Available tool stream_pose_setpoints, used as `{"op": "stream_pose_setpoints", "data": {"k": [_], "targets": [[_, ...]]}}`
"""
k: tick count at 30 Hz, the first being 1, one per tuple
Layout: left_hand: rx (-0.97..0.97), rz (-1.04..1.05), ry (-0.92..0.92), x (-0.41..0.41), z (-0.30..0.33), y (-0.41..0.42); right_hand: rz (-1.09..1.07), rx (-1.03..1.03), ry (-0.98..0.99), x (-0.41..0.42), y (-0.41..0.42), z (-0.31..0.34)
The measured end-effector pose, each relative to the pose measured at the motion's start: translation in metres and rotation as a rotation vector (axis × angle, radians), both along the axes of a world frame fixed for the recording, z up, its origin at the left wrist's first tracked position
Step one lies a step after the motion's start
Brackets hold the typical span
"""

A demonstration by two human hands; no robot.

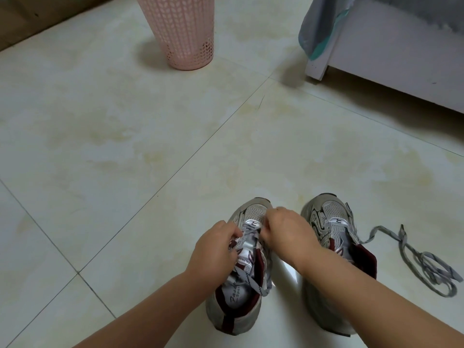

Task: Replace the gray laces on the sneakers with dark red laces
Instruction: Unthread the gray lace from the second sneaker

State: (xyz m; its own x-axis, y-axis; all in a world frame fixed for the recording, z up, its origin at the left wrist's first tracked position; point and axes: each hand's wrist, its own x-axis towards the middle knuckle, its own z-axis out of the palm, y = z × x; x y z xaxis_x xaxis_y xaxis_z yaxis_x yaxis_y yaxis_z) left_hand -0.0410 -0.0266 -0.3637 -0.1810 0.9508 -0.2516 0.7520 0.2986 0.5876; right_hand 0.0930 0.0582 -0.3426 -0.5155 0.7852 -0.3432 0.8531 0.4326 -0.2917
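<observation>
Two gray sneakers w/ dark red lining stand side by side on the tiled floor (125, 136), toes away from the person. Landmark: left sneaker (241, 277). Both hands over its tongue: left hand (216, 249) pinches its gray lace (247, 234), right hand (286, 232) pinches the same lace opposite. Right sneaker (331, 229) just beside; loose gray lace (424, 262) trails beyond it. Pink basket (183, 31) well ahead.

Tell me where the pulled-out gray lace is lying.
In the head view the loose gray lace lies on the floor at lower right, trailing from the right sneaker.
</observation>
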Motion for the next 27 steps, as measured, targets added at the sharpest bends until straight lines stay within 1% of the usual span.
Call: {"op": "stream_pose_setpoints", "data": {"k": [2, 3, 4, 5, 6, 7, 9, 10, 11, 12, 13, 15, 17, 19, 20, 21, 22, 23, 24, 25, 26, 27], "targets": [[0.015, 0.001, 0.006, 0.000, 0.000, -0.001, -0.217, -0.239, 0.066, 0.003, -0.004, -0.005], [0.024, -0.001, 0.012, 0.000, 0.000, -0.002, -0.310, -0.358, 0.137, 0.004, -0.006, -0.007], [0.031, -0.001, 0.018, 0.001, 0.000, -0.002, -0.382, -0.431, 0.218, 0.005, -0.007, -0.012], [0.035, 0.002, 0.024, 0.002, 0.001, -0.002, -0.413, -0.461, 0.250, 0.005, -0.008, -0.013], [0.035, 0.004, 0.032, 0.002, 0.002, -0.002, -0.382, -0.437, 0.232, 0.005, -0.007, -0.013], [0.032, 0.002, 0.042, 0.002, 0.003, -0.002, -0.281, -0.343, 0.161, 0.004, -0.007, -0.009], [0.028, -0.006, 0.065, 0.003, 0.003, -0.002, -0.019, 0.125, 0.037, 0.003, 0.002, -0.005], [0.025, -0.006, 0.073, 0.003, 0.004, -0.002, 0.061, 0.279, -0.032, 0.004, 0.005, -0.001], [0.023, -0.002, 0.079, 0.004, 0.004, -0.001, 0.097, 0.405, -0.071, 0.004, 0.007, 0.002], [0.019, 0.004, 0.083, 0.004, 0.004, -0.001, 0.086, 0.338, -0.082, 0.005, 0.007, 0.002], [0.014, 0.014, 0.083, 0.005, 0.004, 0.000, 0.021, 0.269, -0.034, 0.006, 0.005, 0.002], [0.006, 0.034, 0.078, 0.005, 0.004, 0.001, -0.190, -0.119, -0.047, 0.006, 0.000, 0.000], [0.001, 0.041, 0.070, 0.005, 0.005, 0.001, -0.354, -0.417, 0.050, 0.008, -0.001, -0.008], [-0.005, 0.051, 0.055, 0.003, 0.005, 0.000, -0.435, -0.584, 0.185, 0.008, 0.000, -0.011], [-0.007, 0.057, 0.047, 0.003, 0.005, 0.000, -0.418, -0.589, 0.181, 0.008, 0.002, -0.010], [-0.009, 0.062, 0.040, 0.002, 0.004, 0.000, -0.372, -0.544, 0.119, 0.010, 0.004, -0.004], [-0.009, 0.062, 0.032, 0.001, 0.005, -0.001, -0.304, -0.416, 0.012, 0.012, 0.007, 0.002], [-0.007, 0.059, 0.023, 0.001, 0.005, -0.001, -0.217, -0.225, -0.099, 0.013, 0.009, 0.008], [-0.005, 0.056, 0.015, 0.001, 0.004, -0.002, -0.132, -0.050, -0.167, 0.012, 0.009, 0.013], [-0.004, 0.055, 0.010, 0.002, 0.004, -0.002, -0.055, 0.078, -0.206, 0.010, 0.007, 0.013], [-0.005, 0.061, 0.006, 0.002, 0.004, -0.002, -0.049, 0.119, -0.192, 0.009, 0.006, 0.010], [-0.006, 0.074, -0.001, 0.002, 0.004, -0.001, -0.102, 0.083, -0.150, 0.007, 0.006, 0.012]]}}
